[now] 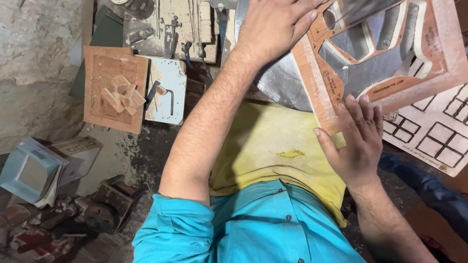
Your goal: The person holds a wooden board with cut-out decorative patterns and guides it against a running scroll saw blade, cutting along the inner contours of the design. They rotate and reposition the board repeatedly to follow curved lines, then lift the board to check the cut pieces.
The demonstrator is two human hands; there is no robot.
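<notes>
Flat and open, your left hand (273,27) presses the cut-out wooden board (380,53) at its eleven o'clock corner; your right hand (356,139) lies open-fingered on the board's six o'clock edge, over a yellow cloth (263,141).

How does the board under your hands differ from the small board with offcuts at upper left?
The cut-out board is large, tilted, pierced with curved openings and held by the left hand and right hand. The small board lies flat, untouched, solid, carrying loose wood offcuts. Both are reddish-brown and dusty.
</notes>
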